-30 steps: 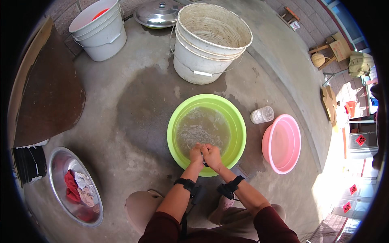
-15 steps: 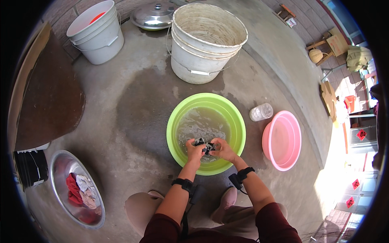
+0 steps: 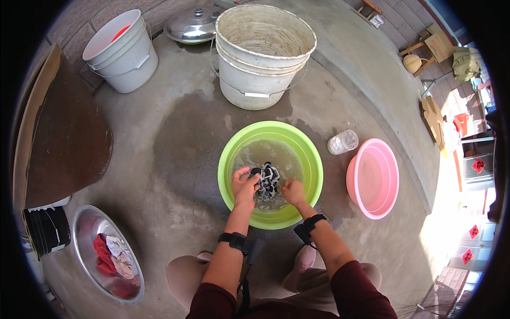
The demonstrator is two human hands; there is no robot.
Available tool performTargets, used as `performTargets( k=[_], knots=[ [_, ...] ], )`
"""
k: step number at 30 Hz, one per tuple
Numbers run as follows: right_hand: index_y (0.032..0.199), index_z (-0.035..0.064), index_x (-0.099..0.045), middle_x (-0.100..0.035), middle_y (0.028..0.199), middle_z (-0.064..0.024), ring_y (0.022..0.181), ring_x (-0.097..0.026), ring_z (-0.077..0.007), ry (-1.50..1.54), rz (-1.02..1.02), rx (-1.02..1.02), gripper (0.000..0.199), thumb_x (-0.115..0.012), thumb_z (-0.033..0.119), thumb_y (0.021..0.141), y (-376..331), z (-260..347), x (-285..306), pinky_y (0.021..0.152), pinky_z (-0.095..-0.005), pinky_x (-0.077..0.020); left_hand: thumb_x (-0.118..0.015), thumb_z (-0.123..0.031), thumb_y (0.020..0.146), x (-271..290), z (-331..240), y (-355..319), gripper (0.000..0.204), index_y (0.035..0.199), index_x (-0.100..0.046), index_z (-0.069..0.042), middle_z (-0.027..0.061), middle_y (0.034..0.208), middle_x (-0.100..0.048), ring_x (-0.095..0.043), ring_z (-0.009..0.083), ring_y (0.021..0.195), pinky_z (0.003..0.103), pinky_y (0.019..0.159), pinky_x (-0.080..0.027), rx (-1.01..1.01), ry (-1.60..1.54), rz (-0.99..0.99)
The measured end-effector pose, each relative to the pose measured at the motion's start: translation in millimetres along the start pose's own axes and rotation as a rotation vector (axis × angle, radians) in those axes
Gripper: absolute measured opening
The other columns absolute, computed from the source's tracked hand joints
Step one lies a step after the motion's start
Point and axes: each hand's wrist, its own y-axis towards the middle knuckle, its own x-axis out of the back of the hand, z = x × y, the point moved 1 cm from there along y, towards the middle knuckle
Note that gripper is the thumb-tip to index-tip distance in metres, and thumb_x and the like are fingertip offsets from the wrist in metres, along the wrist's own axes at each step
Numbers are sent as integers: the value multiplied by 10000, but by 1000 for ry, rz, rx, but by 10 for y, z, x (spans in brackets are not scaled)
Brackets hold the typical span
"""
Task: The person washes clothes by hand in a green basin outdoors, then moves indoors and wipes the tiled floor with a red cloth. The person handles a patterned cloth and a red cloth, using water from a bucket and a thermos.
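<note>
Green basin of cloudy water is holding a dark patterned cloth, now lifted higher than a second ago, with the left hand and right hand pulling apart, each grip clenching it.

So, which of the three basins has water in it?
The green basin, the one both hands work in. It holds murky water and a dark patterned cloth. The pink basin looks dry, and the metal basin holds only clothes.
</note>
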Motion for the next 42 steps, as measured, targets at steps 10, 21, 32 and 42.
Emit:
performTargets(
  k=[10, 21, 32, 42],
  knots=[
    [922, 47, -643, -659, 910, -205, 892, -622, -376, 49, -3, -111, 197, -655, 199, 797, 137, 163, -493, 746, -447, -495, -633, 36, 770, 274, 284, 216, 379, 1118, -533, -74, 72, 993, -603, -579, 152, 757, 255, 535, -470, 106, 87, -236],
    [1116, 111, -530, -528, 1126, -219, 980, -580, -411, -143, -238, -179, 374, -637, 146, 759, 321, -92, 179, 824, -470, -492, -570, 41, 706, 384, 499, 224, 341, 1029, -608, -62, 189, 988, -589, -538, 362, 1005, 417, 877, -439, -405, 1063, -259],
    [781, 22, -580, -504, 839, -68, 754, -515, -165, 823, 313, -53, 235, -683, 224, 843, -199, 422, -469, 668, -317, -418, -397, -574, 946, 426, 848, 378, 556, 1365, -412, -209, 63, 1162, -566, -544, 245, 1075, 400, 818, -491, 372, 278, -42],
    [722, -48, -592, -537, 526, -195, 446, -468, -200, 420, -83, 88, 412, -552, 315, 913, -251, 866, -219, 487, -381, -406, -388, -386, 1000, 111, 895, 181, 387, 1018, -556, -38, 94, 911, -590, -592, 206, 845, 352, 679, -471, 226, 65, -52]
  ],
)
